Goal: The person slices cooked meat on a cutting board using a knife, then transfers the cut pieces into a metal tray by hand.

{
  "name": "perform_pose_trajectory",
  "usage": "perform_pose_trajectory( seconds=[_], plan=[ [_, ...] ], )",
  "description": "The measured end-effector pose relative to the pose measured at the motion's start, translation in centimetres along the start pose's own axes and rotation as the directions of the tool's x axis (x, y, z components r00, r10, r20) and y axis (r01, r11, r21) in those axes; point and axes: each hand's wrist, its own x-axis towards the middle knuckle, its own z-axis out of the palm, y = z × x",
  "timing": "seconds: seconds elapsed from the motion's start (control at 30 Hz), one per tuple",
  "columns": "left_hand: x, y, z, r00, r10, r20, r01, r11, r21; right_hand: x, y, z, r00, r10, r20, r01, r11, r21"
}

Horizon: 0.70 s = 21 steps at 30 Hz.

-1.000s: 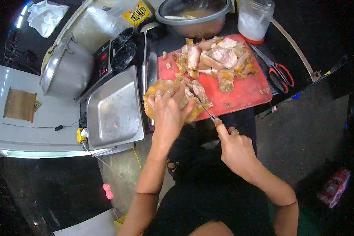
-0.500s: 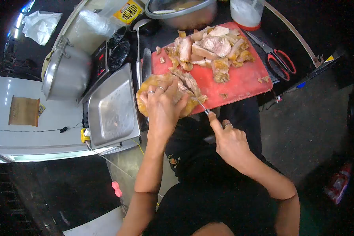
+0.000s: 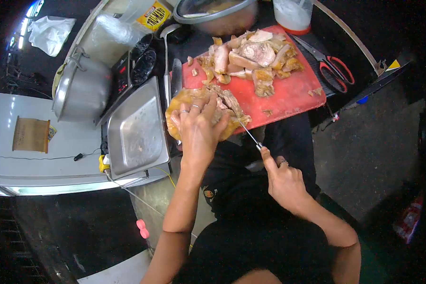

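A large piece of cooked meat [image 3: 176, 105] with yellowish skin lies at the near left corner of the red cutting board [image 3: 293, 102]. My left hand [image 3: 199, 124] presses on it from above, fingers spread, with rings on two of them. My right hand [image 3: 286, 182] is wrapped round the handle of a thin knife [image 3: 251, 134], forefinger stretched along it. The knife's tip touches the meat's right side, beside a partly separated strip [image 3: 232, 103]. Farther back on the board sits a heap of cut meat pieces [image 3: 258, 54].
Left of the board are a steel tray [image 3: 137, 132], a ladle [image 3: 167, 71], a flat blade [image 3: 176, 78] and a steel pot [image 3: 83, 90]. Red-handled scissors [image 3: 333, 71] lie right of it. Behind stand a grey-rimmed tub [image 3: 217, 18] and a clear container [image 3: 293, 14].
My right hand has drawn back toward the lower right, so more of the knife blade shows outside the meat. My left hand stays on the meat. The whole view has shifted a little.
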Motion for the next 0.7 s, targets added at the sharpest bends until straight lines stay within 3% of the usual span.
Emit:
perform_pose_trajectory(
  seconds=[0.7],
  plan=[
    [0.3, -1.7, -0.7, 0.998, -0.018, 0.058, 0.024, 0.995, -0.097, -1.0, -0.7, -5.5, 0.998, -0.025, -0.064, 0.030, 0.996, 0.079]
  ],
)
